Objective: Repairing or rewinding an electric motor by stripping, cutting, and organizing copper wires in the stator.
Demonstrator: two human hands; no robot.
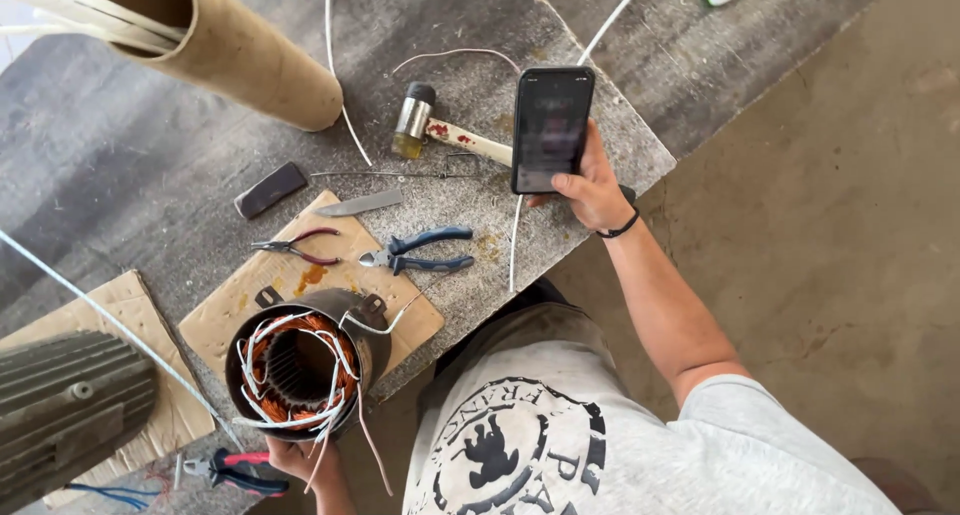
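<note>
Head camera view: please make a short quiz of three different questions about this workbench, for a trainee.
1. True or false: the right hand holds a dark phone above the table.
2. What does the left hand touch?
A. hammer
B. motor stator with copper windings
C. cardboard tube
3. What colour are the handles of the pliers lying on the cardboard sheet, nearest the phone?

Key: 1 true; 2 B; 3 blue.
</note>
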